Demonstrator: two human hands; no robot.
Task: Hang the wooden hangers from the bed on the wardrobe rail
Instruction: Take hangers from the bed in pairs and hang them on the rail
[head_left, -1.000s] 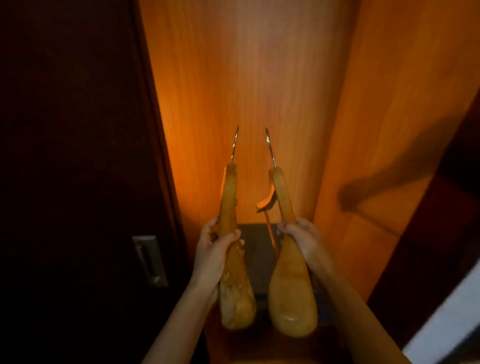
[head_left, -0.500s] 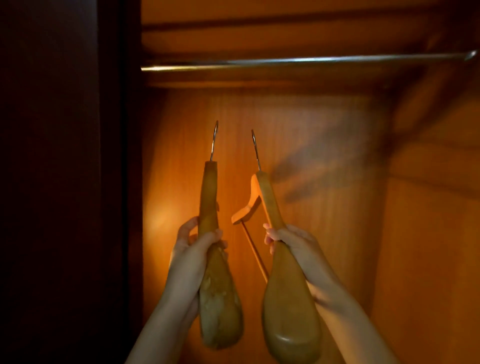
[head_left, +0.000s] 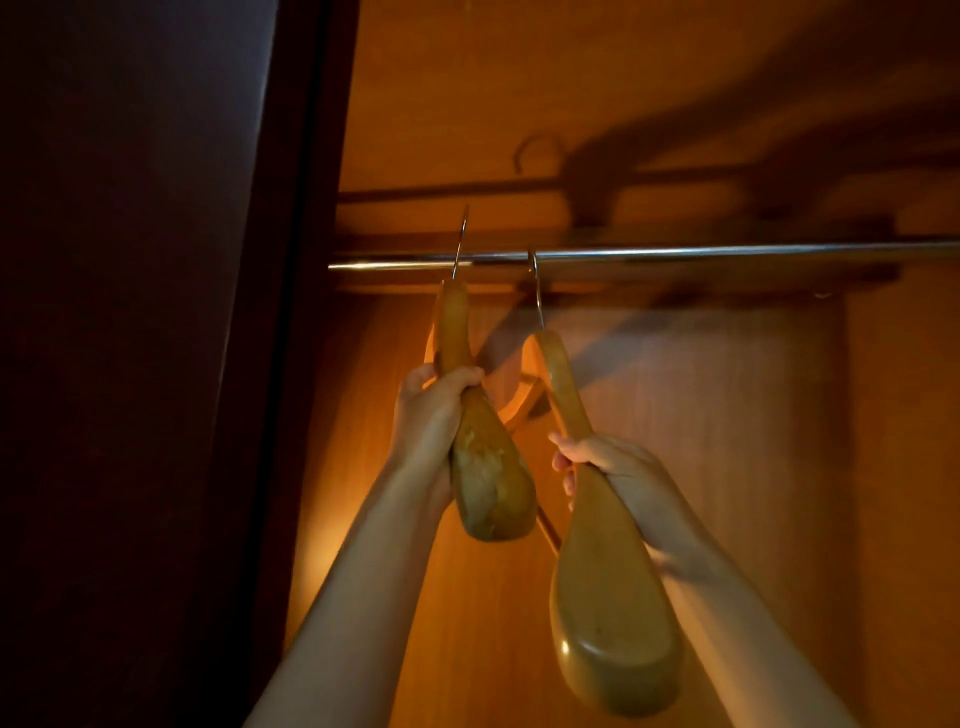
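Inside, the wardrobe (head_left: 675, 415) glows orange beside its dark door (head_left: 130, 312). The rail (head_left: 727, 253) runs across it. The right hanger (head_left: 608, 623) — gripped by the right hand (head_left: 613, 462) — has its hook (head_left: 536, 291) over the rail near the left end; the left hanger (head_left: 488, 483), gripped by the left hand (head_left: 431, 415), lifts its hook (head_left: 460, 244) across the rail's front, nearer that end.
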